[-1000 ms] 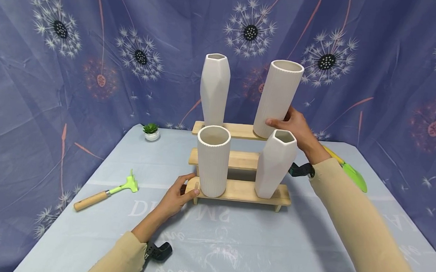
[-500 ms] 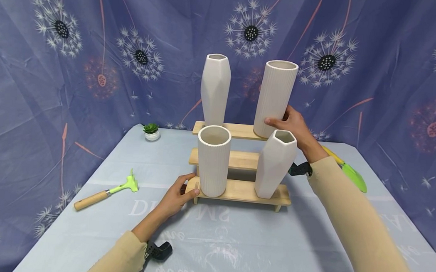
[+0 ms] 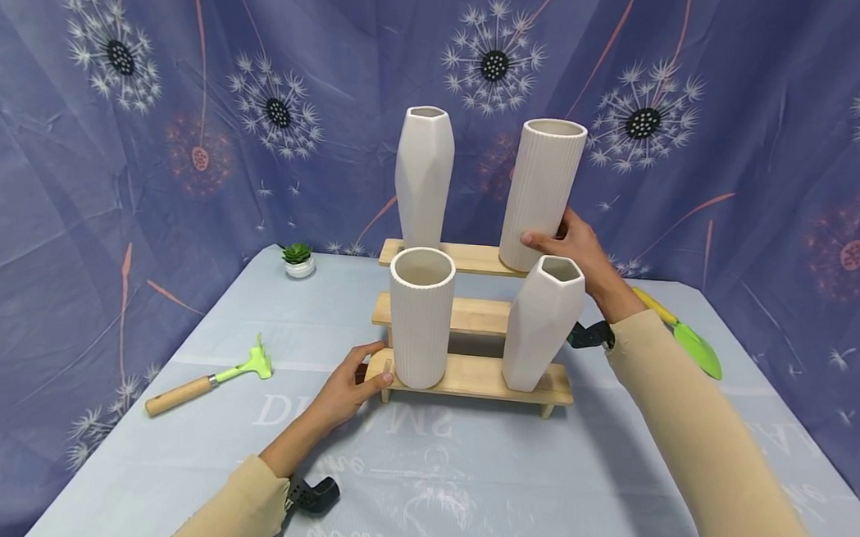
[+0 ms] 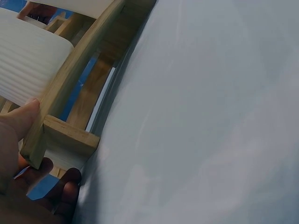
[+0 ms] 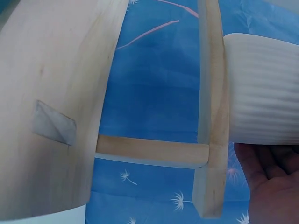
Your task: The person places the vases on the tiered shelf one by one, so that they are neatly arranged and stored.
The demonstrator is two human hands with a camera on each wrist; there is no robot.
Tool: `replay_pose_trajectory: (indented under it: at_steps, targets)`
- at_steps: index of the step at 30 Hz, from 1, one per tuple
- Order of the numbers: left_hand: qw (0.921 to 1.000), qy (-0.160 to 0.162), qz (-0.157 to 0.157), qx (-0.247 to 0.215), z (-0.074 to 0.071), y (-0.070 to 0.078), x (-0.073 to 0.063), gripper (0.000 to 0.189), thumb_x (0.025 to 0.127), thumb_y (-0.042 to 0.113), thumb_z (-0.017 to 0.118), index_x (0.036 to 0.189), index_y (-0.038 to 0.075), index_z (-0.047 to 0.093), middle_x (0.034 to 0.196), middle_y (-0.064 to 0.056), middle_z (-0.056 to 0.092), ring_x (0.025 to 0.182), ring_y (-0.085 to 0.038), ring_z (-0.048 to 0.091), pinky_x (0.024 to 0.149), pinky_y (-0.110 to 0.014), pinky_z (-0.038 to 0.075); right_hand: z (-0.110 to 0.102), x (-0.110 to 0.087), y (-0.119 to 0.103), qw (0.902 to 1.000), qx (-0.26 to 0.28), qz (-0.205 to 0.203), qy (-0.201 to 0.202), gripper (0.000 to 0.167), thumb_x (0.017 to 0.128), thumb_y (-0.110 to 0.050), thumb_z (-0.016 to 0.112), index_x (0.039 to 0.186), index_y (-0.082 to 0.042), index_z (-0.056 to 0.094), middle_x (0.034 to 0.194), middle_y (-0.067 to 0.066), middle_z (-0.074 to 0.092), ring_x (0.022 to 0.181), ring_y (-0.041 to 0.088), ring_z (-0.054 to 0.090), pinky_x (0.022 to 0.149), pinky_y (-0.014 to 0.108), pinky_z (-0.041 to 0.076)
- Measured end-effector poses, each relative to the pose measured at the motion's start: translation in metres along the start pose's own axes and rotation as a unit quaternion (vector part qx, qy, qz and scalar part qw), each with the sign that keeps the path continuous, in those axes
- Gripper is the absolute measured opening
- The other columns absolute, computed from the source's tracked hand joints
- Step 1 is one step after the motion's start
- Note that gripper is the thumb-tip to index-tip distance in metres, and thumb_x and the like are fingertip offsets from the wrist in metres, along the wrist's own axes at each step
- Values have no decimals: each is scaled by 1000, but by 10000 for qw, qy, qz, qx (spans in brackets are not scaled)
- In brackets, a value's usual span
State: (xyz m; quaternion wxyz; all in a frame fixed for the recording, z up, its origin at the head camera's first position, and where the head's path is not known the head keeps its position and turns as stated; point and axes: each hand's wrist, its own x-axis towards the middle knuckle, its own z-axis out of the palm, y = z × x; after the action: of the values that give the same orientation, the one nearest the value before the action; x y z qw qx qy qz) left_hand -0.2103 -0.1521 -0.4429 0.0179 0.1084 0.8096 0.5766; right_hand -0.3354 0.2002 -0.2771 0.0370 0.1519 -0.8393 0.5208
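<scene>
A three-tier wooden stand [image 3: 475, 378] bears several white vases. On its top tier, at the right, a ribbed cylindrical vase [image 3: 544, 185] stands nearly upright. My right hand [image 3: 577, 251] grips this vase low on its right side, thumb across the front. In the right wrist view the vase's base [image 5: 252, 93] sits against the top board. My left hand [image 3: 344, 391] holds the left end of the bottom tier. The left wrist view shows the thumb over the board [image 4: 65, 88] and fingers curled beneath it, close to another ribbed vase [image 3: 421, 325].
Faceted vases stand at the top left [image 3: 424, 178] and bottom right [image 3: 542, 325] of the stand. A green hand rake [image 3: 209, 382] lies at the left, a small potted succulent [image 3: 299, 260] behind it. A green trowel [image 3: 694, 349] lies beyond my right forearm.
The ribbed vase in my right hand has straightened from a rightward lean, its top moving left, then has stayed still. My left hand has kept its place.
</scene>
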Motion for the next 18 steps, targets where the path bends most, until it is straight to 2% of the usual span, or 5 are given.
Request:
replay_pose_trajectory:
  at_steps: [7,13,18]
  targets:
    - [9999,20,-12,109,-1,-2,1,60,89,19,65,142,8,38,127,-18,45,101,-23,58,77,-22,47,2,-2,4,9999,15,18,111,78,83,-37,70,145,-15,29,142,15,44,127,32,47,102,54,40]
    - [9999,55,-42,96,-1,-3,1,60,89,19,65,142,9,39,126,-19,47,103,-27,58,77,-23,48,0,-9,9,9997,-11,111,197,82,82,-44,70,146,-16,28,141,13,45,128,30,46,104,52,38]
    - [10000,19,-53,50,-2,-2,1,61,89,19,65,143,9,37,128,-21,48,106,-29,57,78,-23,48,-2,-14,14,9993,43,184,336,85,81,-43,71,148,-16,26,144,13,42,131,31,43,107,51,35]
